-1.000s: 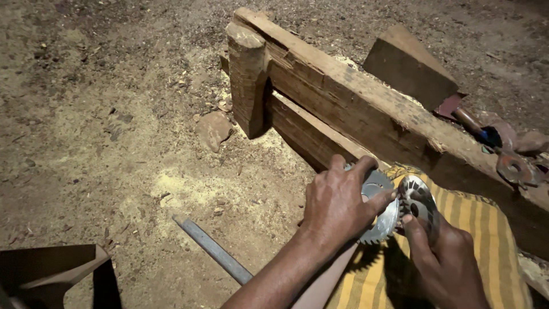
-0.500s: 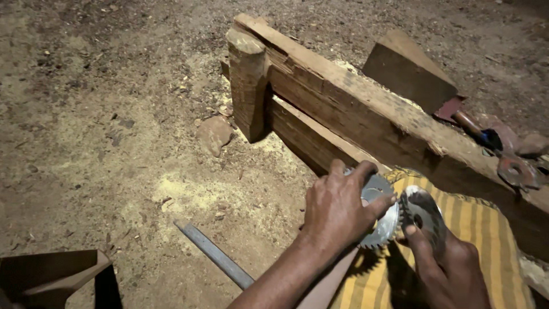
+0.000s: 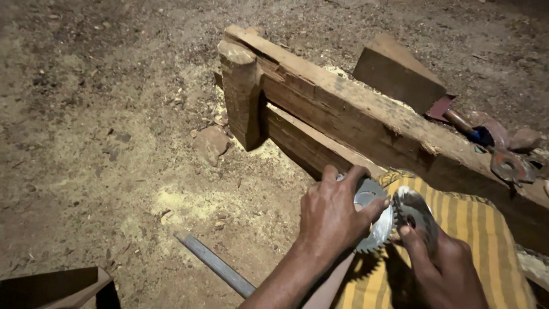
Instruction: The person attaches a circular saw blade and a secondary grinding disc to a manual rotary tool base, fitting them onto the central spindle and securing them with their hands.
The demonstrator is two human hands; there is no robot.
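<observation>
Just below the long reddish-brown wooden beam (image 3: 366, 123) lies a cloth (image 3: 486, 246) striped in mustard yellow and dark brown. Over that cloth shine two silver-grey toothed saw blades (image 3: 380, 220), bright against it. At the beam's far right end sit a rust-red metal disc (image 3: 509, 166) and a tool with a blue handle part (image 3: 483, 136). Left of the beam, the brown dirt ground (image 3: 86, 114) carries pale yellow sawdust (image 3: 183, 203) and a dull grey metal bar (image 3: 214, 263).

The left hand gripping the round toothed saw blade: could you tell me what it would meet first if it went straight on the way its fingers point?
Probably the second round metal blade held by the right hand; the left hand points right, though depth is unclear.
</observation>
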